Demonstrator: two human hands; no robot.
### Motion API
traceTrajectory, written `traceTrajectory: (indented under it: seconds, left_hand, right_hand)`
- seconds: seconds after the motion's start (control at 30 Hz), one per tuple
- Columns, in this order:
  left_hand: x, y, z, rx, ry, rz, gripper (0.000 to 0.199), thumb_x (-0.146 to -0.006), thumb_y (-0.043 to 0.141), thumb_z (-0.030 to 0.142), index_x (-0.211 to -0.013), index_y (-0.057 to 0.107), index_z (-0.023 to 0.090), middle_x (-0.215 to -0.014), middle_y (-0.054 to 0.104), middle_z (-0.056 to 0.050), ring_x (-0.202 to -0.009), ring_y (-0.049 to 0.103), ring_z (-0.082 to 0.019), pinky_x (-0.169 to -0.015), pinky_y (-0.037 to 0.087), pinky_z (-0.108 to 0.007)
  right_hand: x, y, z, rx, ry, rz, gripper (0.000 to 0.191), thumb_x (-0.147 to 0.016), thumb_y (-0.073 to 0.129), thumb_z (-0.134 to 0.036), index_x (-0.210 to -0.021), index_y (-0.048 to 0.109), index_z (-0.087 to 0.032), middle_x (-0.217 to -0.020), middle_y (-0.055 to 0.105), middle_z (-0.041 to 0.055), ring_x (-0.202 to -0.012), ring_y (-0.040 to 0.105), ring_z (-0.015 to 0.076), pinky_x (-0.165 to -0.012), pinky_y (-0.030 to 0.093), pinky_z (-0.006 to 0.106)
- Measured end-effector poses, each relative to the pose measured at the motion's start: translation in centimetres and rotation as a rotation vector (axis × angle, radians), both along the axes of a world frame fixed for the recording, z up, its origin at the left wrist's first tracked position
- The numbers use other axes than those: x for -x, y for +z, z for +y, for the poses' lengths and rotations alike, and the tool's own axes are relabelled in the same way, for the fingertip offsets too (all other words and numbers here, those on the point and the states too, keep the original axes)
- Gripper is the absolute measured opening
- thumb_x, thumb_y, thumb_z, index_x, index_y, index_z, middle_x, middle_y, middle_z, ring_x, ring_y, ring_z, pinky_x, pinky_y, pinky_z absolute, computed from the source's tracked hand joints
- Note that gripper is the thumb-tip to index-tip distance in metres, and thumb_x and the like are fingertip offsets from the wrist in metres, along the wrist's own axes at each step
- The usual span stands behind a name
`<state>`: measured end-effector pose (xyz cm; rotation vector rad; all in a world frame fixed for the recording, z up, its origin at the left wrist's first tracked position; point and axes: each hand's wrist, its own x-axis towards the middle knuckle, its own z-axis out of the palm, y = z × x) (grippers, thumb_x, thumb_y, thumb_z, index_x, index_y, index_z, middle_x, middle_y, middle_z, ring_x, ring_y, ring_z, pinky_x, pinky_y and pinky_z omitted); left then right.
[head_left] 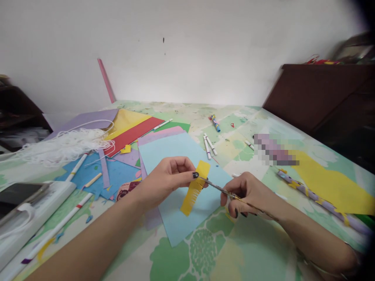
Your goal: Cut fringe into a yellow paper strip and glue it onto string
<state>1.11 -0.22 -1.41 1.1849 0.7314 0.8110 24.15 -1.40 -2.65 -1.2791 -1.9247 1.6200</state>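
Observation:
My left hand (172, 177) pinches a yellow paper strip (190, 200) near its upper end, thumb in front. A row of fine slits runs along the strip's right edge, making a fringe. My right hand (247, 195) is closed around the handles of a pair of scissors (216, 186). The blades point left and meet the strip's edge just below my left thumb; how far apart they are I cannot make out. Beneath both lies a light blue paper sheet (172, 230), partly over pink and purple sheets.
White string (67, 146) lies in a tangle at left, near coloured sheets and a red paper sheet (131, 136). White markers (207, 146) rest behind the blue sheet. At right are a yellow sheet (331, 187) and a wrapped purple stick (316, 199). A white power strip (26, 222) is front left.

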Motion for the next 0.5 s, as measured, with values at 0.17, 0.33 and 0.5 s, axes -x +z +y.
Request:
traceTrajectory:
  seconds: [0.17, 0.33, 0.5]
  left_hand:
    - [-0.06, 0.26, -0.10, -0.015, 0.008, 0.016, 0.014, -0.077, 0.066, 0.020, -0.071, 0.056, 0.013, -0.078, 0.072, -0.008, -0.077, 0.068, -0.020, -0.074, 0.049, -0.032]
    - [-0.12, 0.27, -0.07, -0.012, 0.011, 0.023, 0.013, -0.076, 0.067, 0.020, -0.072, 0.056, 0.013, -0.078, 0.072, -0.008, -0.078, 0.068, -0.020, -0.074, 0.049, -0.032]
    - [-0.14, 0.35, -0.15, -0.015, 0.008, 0.032, 0.014, -0.077, 0.066, 0.019, -0.071, 0.055, 0.013, -0.078, 0.072, -0.008, -0.076, 0.067, -0.019, -0.071, 0.049, -0.030]
  right_hand:
    - [-0.25, -0.47, 0.14, 0.013, 0.007, -0.002, 0.012, -0.065, 0.068, -0.023, -0.070, 0.070, -0.012, -0.047, 0.052, -0.0029, -0.042, 0.036, 0.0053, -0.038, 0.026, 0.017]
    - [-0.37, -0.73, 0.33, -0.010, 0.016, -0.016, 0.012, -0.066, 0.068, -0.023, -0.071, 0.070, -0.013, -0.047, 0.051, -0.0036, -0.043, 0.035, 0.0057, -0.040, 0.025, 0.018]
    - [-0.36, -0.57, 0.29, -0.009, 0.019, -0.002, 0.018, -0.066, 0.071, -0.029, -0.071, 0.070, -0.012, -0.049, 0.053, -0.0026, -0.045, 0.037, 0.0064, -0.042, 0.026, 0.019]
